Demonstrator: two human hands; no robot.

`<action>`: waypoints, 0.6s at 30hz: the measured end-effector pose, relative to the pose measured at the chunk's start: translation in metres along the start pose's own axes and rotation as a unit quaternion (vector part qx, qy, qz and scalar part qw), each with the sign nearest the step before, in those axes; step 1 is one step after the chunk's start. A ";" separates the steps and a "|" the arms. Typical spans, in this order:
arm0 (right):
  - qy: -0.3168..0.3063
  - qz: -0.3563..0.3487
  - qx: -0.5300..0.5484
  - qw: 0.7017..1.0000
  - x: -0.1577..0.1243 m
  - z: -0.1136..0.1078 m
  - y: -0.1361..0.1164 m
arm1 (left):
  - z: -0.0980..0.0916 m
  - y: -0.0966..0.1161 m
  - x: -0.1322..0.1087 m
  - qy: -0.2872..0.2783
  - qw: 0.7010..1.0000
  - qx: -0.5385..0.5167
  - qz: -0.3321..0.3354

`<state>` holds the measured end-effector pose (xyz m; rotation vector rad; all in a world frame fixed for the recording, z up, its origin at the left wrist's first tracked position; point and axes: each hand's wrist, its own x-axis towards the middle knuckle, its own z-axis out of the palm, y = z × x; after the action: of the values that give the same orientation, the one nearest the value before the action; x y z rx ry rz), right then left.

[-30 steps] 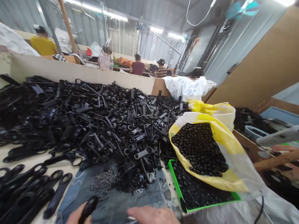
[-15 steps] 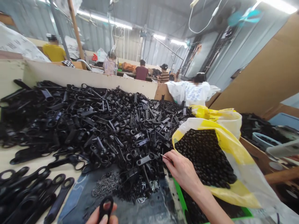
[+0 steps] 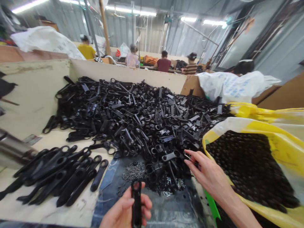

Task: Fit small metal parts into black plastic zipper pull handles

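black plastic zipper pull (image 3: 136, 202), long, ring-ended, upright, clamped in left hand (image 3: 124, 210) above denim cloth (image 3: 106, 180); right hand (image 3: 209, 169) pinches thin metal pin (image 3: 189, 157) at edge of black pull heap (image 3: 133, 120).

A yellow-edged bag (image 3: 285, 148) is filled with black beads (image 3: 242, 164); a white sack (image 3: 228, 87) is heaped behind it, and workers (image 3: 163, 65) are seen far off beneath tube lights (image 3: 188, 19).
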<state>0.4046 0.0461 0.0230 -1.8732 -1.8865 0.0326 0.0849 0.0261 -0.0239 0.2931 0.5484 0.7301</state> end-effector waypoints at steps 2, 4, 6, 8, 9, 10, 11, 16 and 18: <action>0.036 -0.003 0.076 0.996 -0.012 0.002 -0.014 | 0.002 -0.002 -0.001 -0.002 1.000 -0.009 0.013; 0.047 -0.006 0.157 0.987 -0.031 0.009 -0.032 | 0.002 -0.005 -0.001 -0.003 1.000 -0.014 0.024; 0.038 -0.007 0.224 0.974 -0.056 0.022 -0.051 | 0.001 -0.006 0.000 -0.004 0.999 -0.022 0.028; 0.044 -0.002 0.271 0.962 -0.081 0.041 -0.069 | 0.000 -0.005 0.000 -0.001 0.999 -0.044 0.020; 0.066 0.006 0.300 0.952 -0.091 0.051 -0.075 | 0.000 -0.005 0.000 0.002 0.998 -0.057 0.014; 0.076 0.005 0.328 0.941 -0.100 0.061 -0.080 | 0.000 -0.004 0.000 0.006 0.998 -0.067 0.009; 0.078 -0.009 0.347 0.935 -0.105 0.069 -0.083 | 0.001 -0.003 0.000 0.009 0.997 -0.073 0.006; 0.080 0.051 0.408 0.908 -0.108 0.085 -0.082 | 0.006 -0.002 -0.001 -0.001 1.000 -0.027 0.015; 0.077 0.087 0.457 0.882 -0.108 0.087 -0.081 | 0.008 -0.004 -0.001 -0.007 1.000 -0.004 0.030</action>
<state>0.2929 -0.0341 -0.0595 -1.2999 -1.2282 0.6864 0.0910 0.0225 -0.0190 0.3087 0.5254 0.7867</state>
